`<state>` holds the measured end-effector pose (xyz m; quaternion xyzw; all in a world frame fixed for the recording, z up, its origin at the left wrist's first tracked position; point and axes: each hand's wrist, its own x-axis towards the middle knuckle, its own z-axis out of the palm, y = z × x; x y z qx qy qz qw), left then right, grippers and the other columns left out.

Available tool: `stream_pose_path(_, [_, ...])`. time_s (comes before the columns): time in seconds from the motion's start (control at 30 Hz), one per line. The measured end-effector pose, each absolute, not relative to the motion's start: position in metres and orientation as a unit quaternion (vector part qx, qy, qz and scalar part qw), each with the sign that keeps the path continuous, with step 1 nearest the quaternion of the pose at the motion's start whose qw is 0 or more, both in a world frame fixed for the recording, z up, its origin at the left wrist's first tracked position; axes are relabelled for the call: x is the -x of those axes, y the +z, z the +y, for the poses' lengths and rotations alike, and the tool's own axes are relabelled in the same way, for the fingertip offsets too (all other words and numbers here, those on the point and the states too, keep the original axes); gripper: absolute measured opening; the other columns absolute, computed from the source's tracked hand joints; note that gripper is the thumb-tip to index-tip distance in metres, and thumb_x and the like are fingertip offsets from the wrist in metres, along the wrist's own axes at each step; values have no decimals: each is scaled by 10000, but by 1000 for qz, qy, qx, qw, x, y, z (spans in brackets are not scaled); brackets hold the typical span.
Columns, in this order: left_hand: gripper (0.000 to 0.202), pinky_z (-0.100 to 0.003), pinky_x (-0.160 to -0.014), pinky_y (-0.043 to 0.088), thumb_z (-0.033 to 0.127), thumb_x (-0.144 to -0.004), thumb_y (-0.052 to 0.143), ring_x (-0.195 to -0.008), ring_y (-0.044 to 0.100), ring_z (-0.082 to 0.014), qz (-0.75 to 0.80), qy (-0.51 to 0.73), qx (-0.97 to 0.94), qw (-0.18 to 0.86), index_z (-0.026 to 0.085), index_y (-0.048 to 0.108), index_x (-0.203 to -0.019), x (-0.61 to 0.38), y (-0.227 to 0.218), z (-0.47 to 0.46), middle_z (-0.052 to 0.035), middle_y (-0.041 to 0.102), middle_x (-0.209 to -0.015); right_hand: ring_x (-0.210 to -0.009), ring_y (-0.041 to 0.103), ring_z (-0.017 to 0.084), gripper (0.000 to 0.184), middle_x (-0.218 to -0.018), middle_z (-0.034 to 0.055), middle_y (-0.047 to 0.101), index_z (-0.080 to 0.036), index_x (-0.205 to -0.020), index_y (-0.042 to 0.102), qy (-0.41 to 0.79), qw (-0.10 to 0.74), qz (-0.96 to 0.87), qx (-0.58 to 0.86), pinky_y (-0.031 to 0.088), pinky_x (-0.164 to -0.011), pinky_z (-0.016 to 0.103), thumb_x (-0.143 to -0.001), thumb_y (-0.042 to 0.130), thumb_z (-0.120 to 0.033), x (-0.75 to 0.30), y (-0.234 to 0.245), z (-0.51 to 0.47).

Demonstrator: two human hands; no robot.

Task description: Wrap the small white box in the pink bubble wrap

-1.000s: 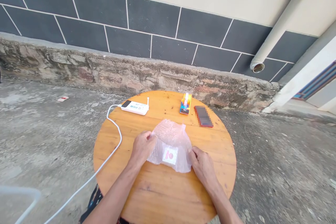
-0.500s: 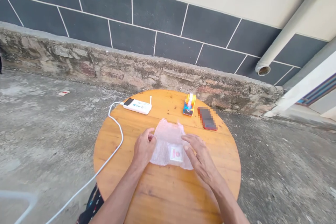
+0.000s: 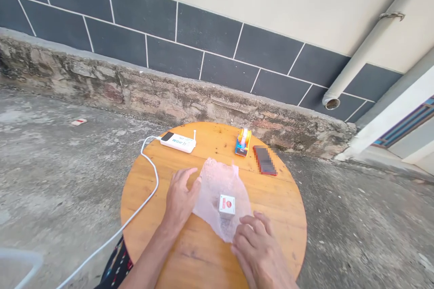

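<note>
A sheet of pinkish translucent wrap (image 3: 212,185), probably bubble wrap, lies spread on the round wooden table (image 3: 200,262). On its near part sits a small white box (image 3: 227,204) with red print on top, uncovered. At the wrap's left edge is my left hand (image 3: 179,196), open, with thumb and fingers apart and the thumb close to the sheet. My right hand (image 3: 254,244) is at the wrap's near right edge, fingers curled and closed on that edge; the exact grip is partly hidden.
A white power strip (image 3: 178,142) with a white cable (image 3: 149,198) lies at the table's back left. Toward the back right are an orange and blue tape dispenser (image 3: 242,142) and a red-edged phone (image 3: 265,160). Behind stands a stone-based wall (image 3: 190,99) with a drainpipe (image 3: 352,70).
My right hand has moved down toward the near edge, and the wrap's near flap now reaches further toward me. The box, covered by the wrap before, now shows plainly. My left hand stays left.
</note>
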<state>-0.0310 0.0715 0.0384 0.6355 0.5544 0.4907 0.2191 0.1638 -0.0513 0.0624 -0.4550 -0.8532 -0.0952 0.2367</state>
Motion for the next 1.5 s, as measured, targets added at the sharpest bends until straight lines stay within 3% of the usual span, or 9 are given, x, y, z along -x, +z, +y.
stream_pose_path(0.1, [252, -378, -973, 394, 212, -853, 472, -1106, 537, -233, 417, 486, -756, 134, 219, 652, -1029, 28, 67, 44, -68, 646, -1122, -732, 566, 200, 93, -686, -7, 606, -229, -772, 531, -128, 230, -850, 456, 356, -809, 384, -824, 502, -157, -163, 39, -63])
stream_pose_path(0.23, [225, -331, -747, 416, 145, -844, 477, -754, 584, -190, 325, 284, -891, 144, 230, 666, -758, 21, 74, 17, -19, 652, -729, -614, 524, 171, 148, -710, 8, 611, -219, -804, 555, -120, 204, -850, 471, 345, -664, 325, -879, 438, -170, -168, 18, -70])
stream_pose_path(0.33, [222, -330, -712, 393, 121, -784, 529, -713, 563, -192, 348, 187, -905, 158, 204, 602, -591, 25, 54, 10, -10, 618, -665, -618, 545, 168, 194, -715, 1, 614, -226, -804, 558, -48, 211, -847, 486, 365, -642, 304, -912, 403, -183, -173, 21, -76])
stream_pose_path(0.47, [100, -326, -750, 384, 141, -748, 600, -847, 540, -213, 382, 196, -884, 185, 203, 630, -676, 38, 29, 3, -23, 612, -815, -683, 593, 163, 171, -791, 2, 642, -241, -864, 575, 82, 192, -810, 548, 435, -663, 283, -924, 423, -191, -180, 42, -77])
stream_pose_path(0.6, [120, -328, -790, 380, 122, -738, 625, -890, 510, -208, 385, 231, -870, 204, 226, 656, -789, 43, 21, -4, -11, 593, -870, -861, 636, 189, 187, -980, 68, 651, -228, -1019, 577, 102, 276, -767, 570, 513, -720, 300, -933, 411, -225, -182, 53, -54])
stream_pose_path(0.8, [146, -348, -795, 397, 123, -753, 622, -885, 516, -216, 384, 274, -858, 204, 225, 658, -851, 41, 10, -8, -29, 602, -891, -1277, 457, 277, 499, -1368, 157, 490, -168, -1340, 452, 77, 290, -768, 565, 448, -1006, 454, -871, 539, -312, -178, 42, -11])
stream_pose_path(1.07, [177, -309, -790, 415, 89, -686, 599, -889, 559, -211, 397, 222, -854, 253, 230, 662, -772, 45, 25, 2, -11, 624, -859, -1188, 539, 234, 410, -1291, 121, 583, -175, -1320, 500, 59, 240, -730, 637, 426, -1012, 433, -958, 331, -270, -216, 36, 6])
stream_pose_path(1.2, [273, -251, -730, 426, 102, -821, 417, -813, 597, -160, 386, 241, -845, 279, 242, 650, -792, 42, 56, 31, 9, 646, -844, -1097, 563, 221, 431, -1250, 73, 615, -202, -1249, 573, -6, 124, -751, 648, 435, -917, 358, -897, 341, -111, -210, 44, 19])
stream_pose_path(1.5, [352, -289, -931, 439, 76, -810, 397, -1067, 599, -189, 412, 249, -840, 251, 222, 691, -938, 13, 44, 87, -36, 686, -1090, -955, 583, 246, 401, -1139, 70, 666, -187, -1132, 640, -65, 91, -705, 700, 384, -778, 329, -847, 395, -48, -189, 42, 49])
